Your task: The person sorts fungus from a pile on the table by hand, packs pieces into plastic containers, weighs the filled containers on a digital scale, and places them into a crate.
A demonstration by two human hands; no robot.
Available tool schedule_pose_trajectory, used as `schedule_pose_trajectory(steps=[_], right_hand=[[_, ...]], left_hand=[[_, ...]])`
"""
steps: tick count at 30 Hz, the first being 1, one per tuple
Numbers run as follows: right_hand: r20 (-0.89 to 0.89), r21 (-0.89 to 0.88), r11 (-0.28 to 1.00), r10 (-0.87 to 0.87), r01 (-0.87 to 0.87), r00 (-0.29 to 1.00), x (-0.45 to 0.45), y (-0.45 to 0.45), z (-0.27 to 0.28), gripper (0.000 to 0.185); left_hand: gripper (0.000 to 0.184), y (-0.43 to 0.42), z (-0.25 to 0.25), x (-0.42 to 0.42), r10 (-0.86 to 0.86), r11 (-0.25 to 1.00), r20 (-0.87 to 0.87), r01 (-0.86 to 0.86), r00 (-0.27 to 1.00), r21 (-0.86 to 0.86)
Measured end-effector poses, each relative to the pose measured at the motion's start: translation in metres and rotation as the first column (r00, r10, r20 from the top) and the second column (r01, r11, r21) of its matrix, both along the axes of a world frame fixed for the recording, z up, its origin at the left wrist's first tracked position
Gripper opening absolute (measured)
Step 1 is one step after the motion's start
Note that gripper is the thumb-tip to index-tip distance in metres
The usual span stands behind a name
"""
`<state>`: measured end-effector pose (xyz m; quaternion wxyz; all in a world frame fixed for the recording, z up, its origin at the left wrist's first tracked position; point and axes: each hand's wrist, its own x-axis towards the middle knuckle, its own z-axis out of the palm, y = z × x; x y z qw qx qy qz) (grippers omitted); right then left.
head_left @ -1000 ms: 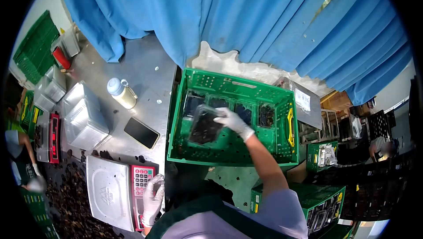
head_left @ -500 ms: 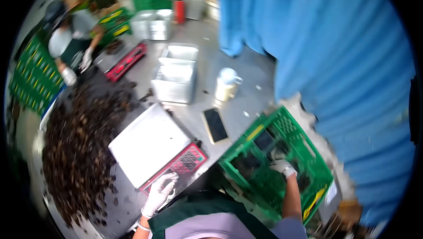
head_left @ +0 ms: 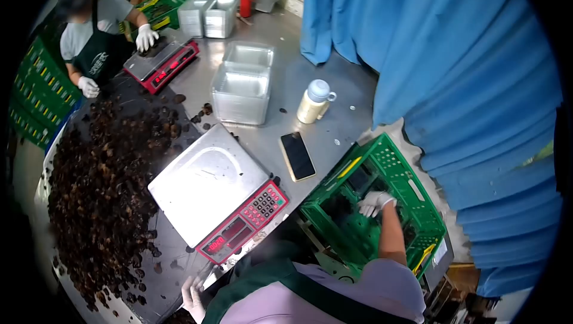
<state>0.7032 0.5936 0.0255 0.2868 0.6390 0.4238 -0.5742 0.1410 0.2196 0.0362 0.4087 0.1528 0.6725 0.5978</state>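
Observation:
My right hand (head_left: 376, 203), in a white glove, is down inside a green crate (head_left: 414, 188). Its fingers point left, somewhat apart, with nothing visible in them. Around it in the crate are clear plastic boxes with dark contents, partly hidden by the crate wall and my arm. My left hand (head_left: 193, 297), also gloved, is by the table's near edge, below a red scale (head_left: 243, 224). Its fingers are loosely bent and apart, holding nothing I can see. The scale's metal pan (head_left: 209, 181) is bare, and red digits glow on its display.
A heap of dark mushroom-like pieces (head_left: 107, 198) covers the table's left side. Stacked clear trays (head_left: 242, 94), a bottle (head_left: 314, 102) and a phone (head_left: 296, 156) stand or lie beyond the scale. Across the table a gloved co-worker (head_left: 98, 43) uses another scale (head_left: 170, 67). A blue curtain (head_left: 447, 85) hangs right.
My left hand has drawn back from the scale's front toward the table edge. My right hand has shifted slightly up and left within the crate. The co-worker's hand now reaches onto the far scale.

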Motion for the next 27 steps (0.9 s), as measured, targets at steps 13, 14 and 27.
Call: schedule_pose_trajectory(steps=[13, 14, 27], right_hand=[[-0.049, 0.555, 0.638, -0.615, 0.533, 0.787, -0.011, -0.063, -0.055, 0.03], [-0.188, 0.632, 0.541, -0.589, 0.556, 0.786, 0.008, -0.052, -0.045, 0.028], [0.436, 0.894, -0.333, 0.486, -0.301, 0.757, -0.361, 0.198, 0.105, 0.03]], left_hand=[[0.022, 0.122, 0.094, 0.014, -0.245, 0.968, -0.044, 0.247, 0.968, 0.046], [0.022, 0.121, 0.093, 0.015, -0.253, 0.967, -0.041, 0.254, 0.967, 0.024], [0.026, 0.076, 0.083, 0.042, -0.025, 1.0, -0.133, 0.026, 0.991, 0.01]])
